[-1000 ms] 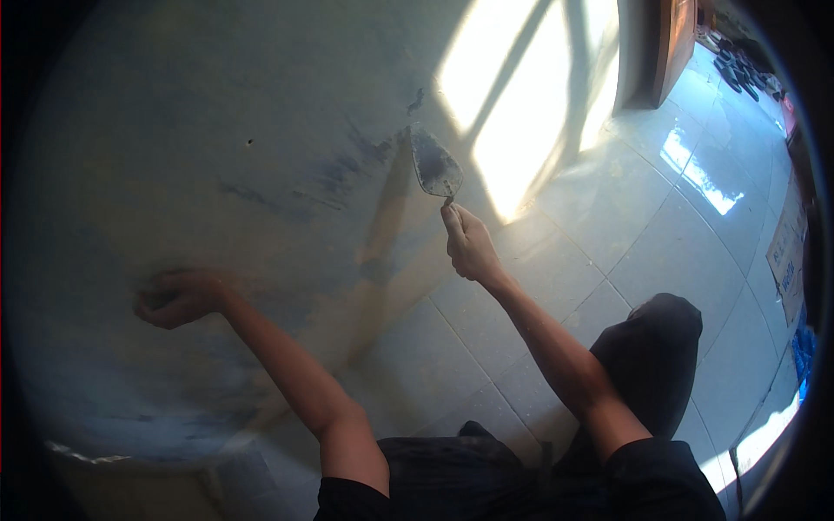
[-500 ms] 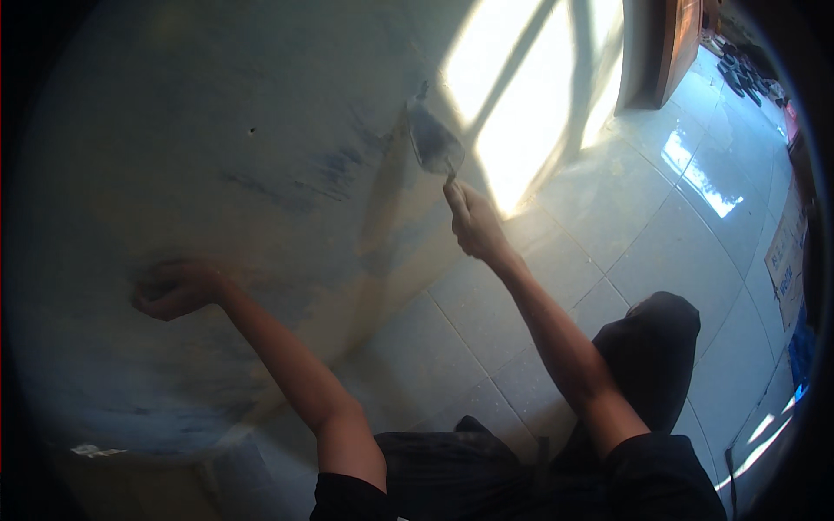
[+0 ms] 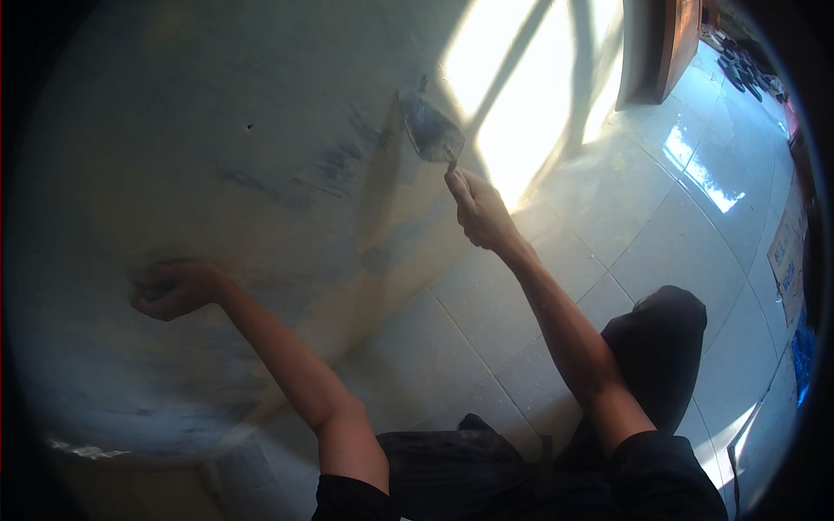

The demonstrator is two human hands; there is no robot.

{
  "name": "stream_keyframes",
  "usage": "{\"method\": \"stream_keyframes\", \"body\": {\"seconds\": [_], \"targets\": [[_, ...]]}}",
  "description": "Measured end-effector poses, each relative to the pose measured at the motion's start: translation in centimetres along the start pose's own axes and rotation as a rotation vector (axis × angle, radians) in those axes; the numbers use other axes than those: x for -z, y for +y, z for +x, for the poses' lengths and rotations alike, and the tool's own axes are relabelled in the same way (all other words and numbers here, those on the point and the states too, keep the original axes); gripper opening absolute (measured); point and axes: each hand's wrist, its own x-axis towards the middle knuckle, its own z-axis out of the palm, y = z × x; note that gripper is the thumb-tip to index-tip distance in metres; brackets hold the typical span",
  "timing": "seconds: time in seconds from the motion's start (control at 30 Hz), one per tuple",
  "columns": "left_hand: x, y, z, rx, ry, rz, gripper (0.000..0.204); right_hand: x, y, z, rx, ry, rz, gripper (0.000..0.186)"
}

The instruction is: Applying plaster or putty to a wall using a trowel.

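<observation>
My right hand (image 3: pixel 483 210) is closed around the handle of a trowel (image 3: pixel 432 130). Its flat grey metal blade lies against or very close to a pale, stained wall (image 3: pixel 287 217), left of a bright patch of sunlight. Farther left and lower, my left hand (image 3: pixel 176 289) rests by the same wall with its fingers curled in. Dim light and shadow hide the inside of that hand, so whatever it may hold does not show. Dark smears and a small hole mark the wall between and above my hands.
Pale floor tiles (image 3: pixel 556 295) stretch to the right of the wall's foot, with my bent knee (image 3: pixel 665 321) over them. A brown wooden edge (image 3: pixel 680 52) stands at the upper right, near several dark shoes (image 3: pixel 738 74). Cardboard (image 3: pixel 789 260) lies at the right rim.
My right hand and the trowel have shifted slightly up along the wall. My left hand stays in the same place.
</observation>
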Motion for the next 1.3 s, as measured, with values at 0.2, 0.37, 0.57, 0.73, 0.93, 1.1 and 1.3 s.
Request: {"method": "stream_keyframes", "body": {"seconds": [0.2, 0.37, 0.57, 0.73, 0.93, 1.1, 1.3], "targets": [[-0.6, 1.3, -0.4, -0.010, 0.012, 0.045, 0.035, -0.6, 5.6, -1.3, 0.124, 0.048, -0.139, 0.041], [-0.4, 0.0, -0.2, 0.000, -0.003, -0.008, 0.036, -1.6, 5.1, -1.9, 0.041, 0.010, -0.167, 0.039], [-0.7, 0.6, 0.0, -0.015, 0.034, 0.055, 0.035, -1.7, 3.7, -0.7, 0.132, -0.010, -0.155, 0.042], [-1.1, 0.0, -0.1, -0.062, 0.045, -0.015, 0.033, -2.2, 3.5, 0.3, 0.168, -0.001, -0.135, 0.043], [-0.6, 0.4, -0.2, -0.061, 0.047, 0.099, 0.033, -2.6, 4.7, -1.2, 0.183, 0.040, -0.153, 0.045], [-0.5, -0.7, 0.3, -0.007, 0.041, 0.041, 0.038, -3.1, 2.9, -1.0, 0.141, -0.006, -0.140, 0.044], [-0.6, 0.3, -0.8, -0.020, -0.002, 0.009, 0.037, -2.5, 4.3, -1.1, 0.143, 0.085, -0.147, 0.044]]}}
